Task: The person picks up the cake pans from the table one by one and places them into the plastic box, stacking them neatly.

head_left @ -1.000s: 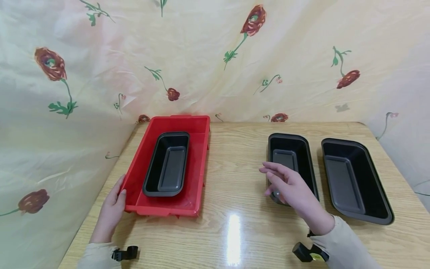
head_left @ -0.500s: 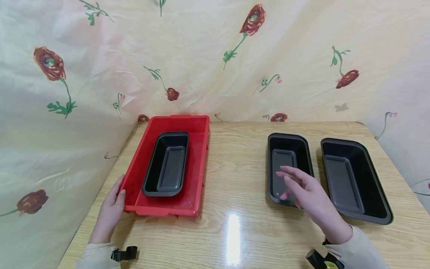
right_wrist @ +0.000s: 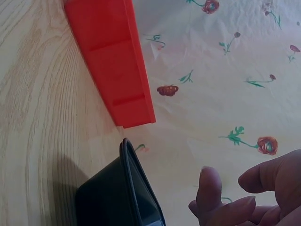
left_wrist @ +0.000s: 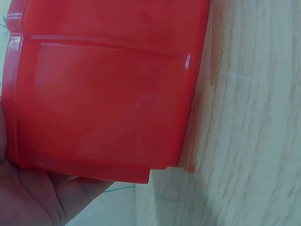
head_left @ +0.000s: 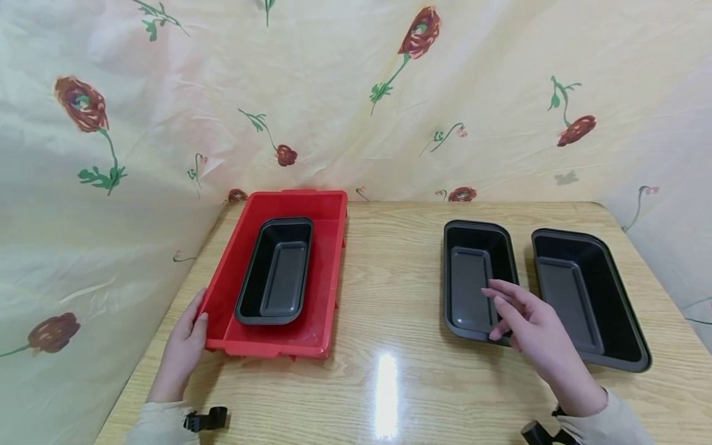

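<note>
In the head view a red plastic tray (head_left: 317,334) stands at the left of the table, a black loaf pan (head_left: 286,272) lying inside it. My left hand (head_left: 183,346) grips the tray's near left corner, thumb at the rim. The left wrist view shows that hand (left_wrist: 28,197) against the tray wall (left_wrist: 108,103), some fingers hidden behind it. Two more loaf pans are on the right: a nearer-to-centre pan (head_left: 467,290) and a far-right pan (head_left: 612,303). Over their near parts hovers my right hand (head_left: 536,327), fingers loosely bent, holding nothing.
All of this is on a light wood table (head_left: 389,278) with a bright glare spot near its front. A flowered cloth (head_left: 334,93) hangs behind the table and along its sides. Bare wood lies between the tray and the two pans.
My right hand has drawn back to the right and slightly towards me, from the left rim of the centre pan to over its right side. The left hand, tray and pans have stayed put.
</note>
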Motion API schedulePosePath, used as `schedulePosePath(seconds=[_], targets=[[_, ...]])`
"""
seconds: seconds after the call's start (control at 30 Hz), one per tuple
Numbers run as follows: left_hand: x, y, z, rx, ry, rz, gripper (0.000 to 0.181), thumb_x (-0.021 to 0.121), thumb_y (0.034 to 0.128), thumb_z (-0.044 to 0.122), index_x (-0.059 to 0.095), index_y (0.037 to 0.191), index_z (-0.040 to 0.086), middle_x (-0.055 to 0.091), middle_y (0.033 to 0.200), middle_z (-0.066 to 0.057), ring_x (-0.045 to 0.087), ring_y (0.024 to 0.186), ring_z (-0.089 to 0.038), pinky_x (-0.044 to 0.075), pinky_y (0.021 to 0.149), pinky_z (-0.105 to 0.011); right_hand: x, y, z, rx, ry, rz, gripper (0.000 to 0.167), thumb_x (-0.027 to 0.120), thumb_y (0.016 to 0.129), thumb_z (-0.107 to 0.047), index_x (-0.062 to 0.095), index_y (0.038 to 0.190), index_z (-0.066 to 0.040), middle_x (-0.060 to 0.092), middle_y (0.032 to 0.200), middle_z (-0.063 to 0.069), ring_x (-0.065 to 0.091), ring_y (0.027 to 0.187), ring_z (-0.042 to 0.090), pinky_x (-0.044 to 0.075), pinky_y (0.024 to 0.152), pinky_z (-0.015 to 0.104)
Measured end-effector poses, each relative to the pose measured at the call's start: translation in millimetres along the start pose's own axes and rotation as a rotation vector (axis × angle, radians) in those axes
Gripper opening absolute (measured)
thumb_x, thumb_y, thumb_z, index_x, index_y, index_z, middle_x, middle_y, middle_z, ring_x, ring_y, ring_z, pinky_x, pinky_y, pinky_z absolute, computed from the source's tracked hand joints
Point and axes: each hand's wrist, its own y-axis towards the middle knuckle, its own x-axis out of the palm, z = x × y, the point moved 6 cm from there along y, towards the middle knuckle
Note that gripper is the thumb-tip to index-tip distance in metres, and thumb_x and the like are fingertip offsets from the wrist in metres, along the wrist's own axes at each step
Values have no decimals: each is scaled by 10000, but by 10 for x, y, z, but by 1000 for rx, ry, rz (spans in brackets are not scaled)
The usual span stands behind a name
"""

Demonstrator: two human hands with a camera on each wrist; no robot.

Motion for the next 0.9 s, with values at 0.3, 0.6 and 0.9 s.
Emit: schedulePosePath(seconds=[0.3, 0.6, 0.9], targets=[[2, 7, -4, -2, -4, -7, 585, 367, 1060, 243, 101, 1579, 290, 235, 1567, -197, 354, 1319, -447, 486, 918, -526, -111, -36, 103, 9, -47, 55, 493, 451, 1048, -268, 385, 1463, -9, 544, 1176, -283, 649, 646, 220, 431, 419, 301], [1, 2, 16, 25, -9, -9, 582, 363, 1061, 237, 102, 1580, 280, 236, 1561, -207, 349, 1314, -455, 501, 901, -517, -223, -95, 197, -14, -89, 113, 477, 462, 1044, -228, 394, 1439, 32, 542, 1143, -308, 632, 599, 243, 428, 432, 288], [2, -5, 13, 13, -7, -3, 586, 369, 1059, 226, 106, 1580, 274, 241, 1558, -209, 355, 1310, -455, 496, 906, -522, -273, -138, 260, -15, -189, 173, 462, 469, 1040, -199, 411, 1426, 48, 599, 1219, -51, 621, 570, 193, 423, 436, 276]])
